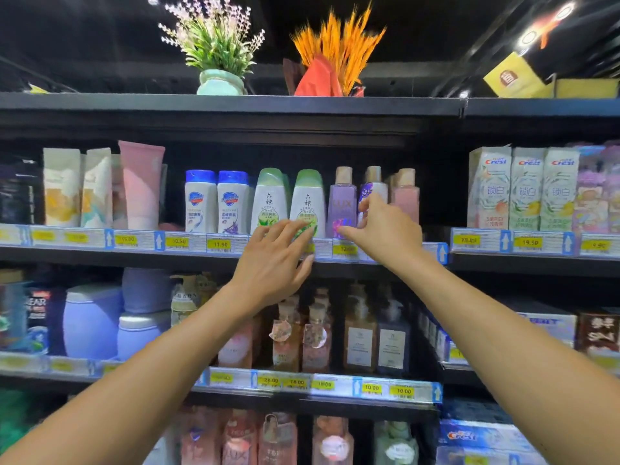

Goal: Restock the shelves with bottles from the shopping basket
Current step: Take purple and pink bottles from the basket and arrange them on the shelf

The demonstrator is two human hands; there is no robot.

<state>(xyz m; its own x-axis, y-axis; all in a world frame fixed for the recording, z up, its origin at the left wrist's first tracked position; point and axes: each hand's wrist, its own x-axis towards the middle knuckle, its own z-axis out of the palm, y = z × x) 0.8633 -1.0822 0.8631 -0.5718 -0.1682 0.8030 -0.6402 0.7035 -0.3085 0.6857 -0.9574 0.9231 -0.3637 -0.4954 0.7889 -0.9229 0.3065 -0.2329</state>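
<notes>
Dark metal shelves (235, 105) run the full width of a dim shop aisle, each front edge carrying a clear strip of yellow price tags (219, 244). On the upper shelf, from the left, stand soft pouches (62, 187), a matte pink tube (141, 186), two white bottles with blue caps (216, 203), then two rounded white bottles with green caps (307, 199). The left hand (273, 263) is spread wide, fingertips against the base of the right green-capped bottle, gripping nothing. Just beside it stands a glossy purple bottle (342, 203); the right hand (385, 228), thumb and forefinger narrowly parted, touches that bottle's lower edge. Bottles stand tightly packed, with dark headroom above them. Toothpaste boxes (523, 189) fill the right bay.
</notes>
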